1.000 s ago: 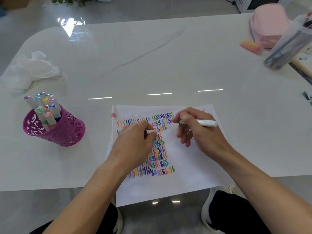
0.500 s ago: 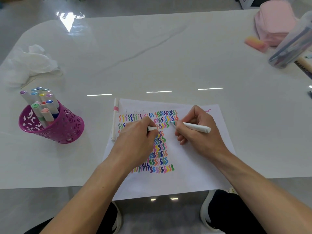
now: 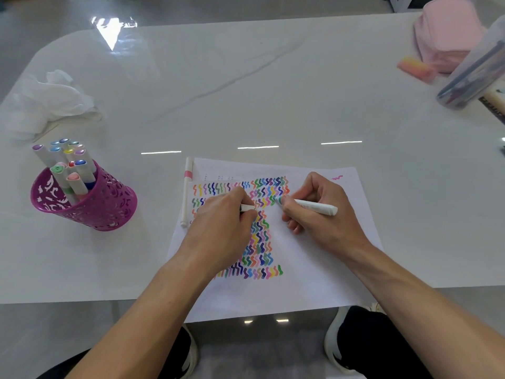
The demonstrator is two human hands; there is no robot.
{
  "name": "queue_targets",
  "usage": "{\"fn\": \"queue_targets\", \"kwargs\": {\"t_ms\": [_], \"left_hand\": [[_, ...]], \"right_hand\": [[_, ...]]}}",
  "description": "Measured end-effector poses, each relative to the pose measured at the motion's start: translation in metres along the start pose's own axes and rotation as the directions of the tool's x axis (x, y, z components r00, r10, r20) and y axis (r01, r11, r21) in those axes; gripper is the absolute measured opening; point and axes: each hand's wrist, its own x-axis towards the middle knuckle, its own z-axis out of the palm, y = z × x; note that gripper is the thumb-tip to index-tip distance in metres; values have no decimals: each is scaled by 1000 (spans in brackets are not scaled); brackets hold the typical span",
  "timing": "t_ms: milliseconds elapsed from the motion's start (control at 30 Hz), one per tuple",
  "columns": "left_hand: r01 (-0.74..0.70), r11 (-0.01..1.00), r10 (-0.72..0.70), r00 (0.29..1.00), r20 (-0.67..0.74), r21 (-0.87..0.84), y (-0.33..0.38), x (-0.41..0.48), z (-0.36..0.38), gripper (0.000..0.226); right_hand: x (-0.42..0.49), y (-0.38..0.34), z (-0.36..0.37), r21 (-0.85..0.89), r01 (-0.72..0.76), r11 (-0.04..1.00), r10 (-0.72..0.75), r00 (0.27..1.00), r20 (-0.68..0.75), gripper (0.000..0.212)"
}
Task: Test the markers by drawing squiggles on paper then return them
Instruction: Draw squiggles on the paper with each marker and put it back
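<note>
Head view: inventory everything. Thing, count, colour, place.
table: 1, white, under everything
paper: 1, white, multicolour squiggles, overhangs near edge
marker cup: 1, purple, left of paper
markers in cup: about twelve, white, coloured ends
loose marker: 1, white, pink band, paper's left edge
tissue: 1, white, far left
pouch: 1, pink, far right
block: 1, pink-orange, beside pouch
pen case: 1, clear, right edge
right hand: 1, holds white marker at squiggles
left hand: 1, on paper, grips likely marker cap
</note>
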Motion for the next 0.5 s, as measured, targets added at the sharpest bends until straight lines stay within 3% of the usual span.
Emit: {"fn": "queue_targets", "kwargs": {"t_ms": [500], "left_hand": [[67,997,-65,997,47,-39,1,0,-3,7]], "right_hand": [[0,-2,1,-54,-6,999,3,998,-58,32]]}}
